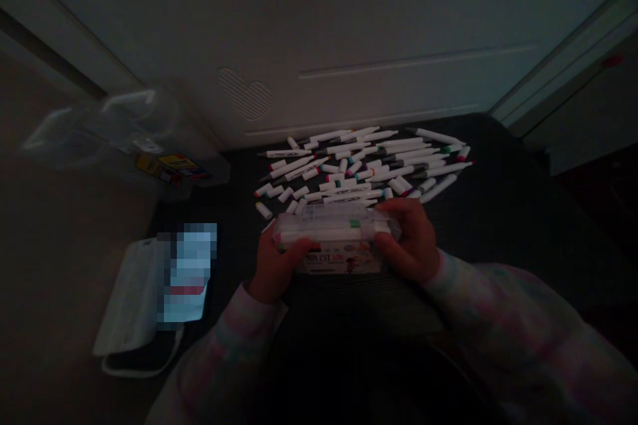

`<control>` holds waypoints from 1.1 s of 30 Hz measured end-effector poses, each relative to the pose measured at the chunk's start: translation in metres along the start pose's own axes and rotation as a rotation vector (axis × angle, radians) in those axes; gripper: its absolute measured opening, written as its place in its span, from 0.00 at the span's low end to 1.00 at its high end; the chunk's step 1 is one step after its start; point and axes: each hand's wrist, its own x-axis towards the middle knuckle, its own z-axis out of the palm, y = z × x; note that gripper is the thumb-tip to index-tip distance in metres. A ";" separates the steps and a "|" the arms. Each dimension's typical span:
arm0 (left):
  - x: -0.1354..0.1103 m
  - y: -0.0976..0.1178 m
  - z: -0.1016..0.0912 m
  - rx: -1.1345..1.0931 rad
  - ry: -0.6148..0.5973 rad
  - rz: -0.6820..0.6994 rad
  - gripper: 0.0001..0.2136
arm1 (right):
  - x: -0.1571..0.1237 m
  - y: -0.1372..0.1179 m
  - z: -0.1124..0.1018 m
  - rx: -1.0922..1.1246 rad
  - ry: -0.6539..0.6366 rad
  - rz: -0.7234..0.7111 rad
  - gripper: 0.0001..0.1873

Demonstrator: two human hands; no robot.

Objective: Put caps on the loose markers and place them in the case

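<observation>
Patterned sleeves point(518, 325) come nearest the camera; beyond them the left hand point(274, 262) and right hand point(411, 239) grip opposite ends of a clear plastic box point(343, 259) with a printed front; the box sits between them, just on the near side of the loose white markers point(421, 153) and short caps point(264, 210) spread over the dark table point(503, 226); the fingers of both hands pinch the box, thumbs toward the near side, though the far fingertips are partly hidden; whether its base touches the table I cannot tell; to handle it well, I would keep both ends level, press lightly so the thin plastic does not bow, and stay clear of the markers; the light is dim, so check the lid's edge by touch.
</observation>
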 end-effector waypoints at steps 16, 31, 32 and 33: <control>0.000 -0.004 0.001 -0.104 -0.032 -0.070 0.21 | 0.000 0.002 0.002 0.069 -0.017 0.113 0.14; 0.001 -0.004 0.005 -0.165 0.005 -0.116 0.19 | 0.001 0.005 0.004 0.128 -0.032 0.262 0.10; 0.001 -0.003 0.005 -0.149 0.005 -0.122 0.20 | 0.001 0.005 0.004 0.124 -0.033 0.260 0.10; 0.001 -0.002 0.005 -0.133 0.003 -0.124 0.20 | 0.001 0.005 0.004 0.119 -0.031 0.259 0.10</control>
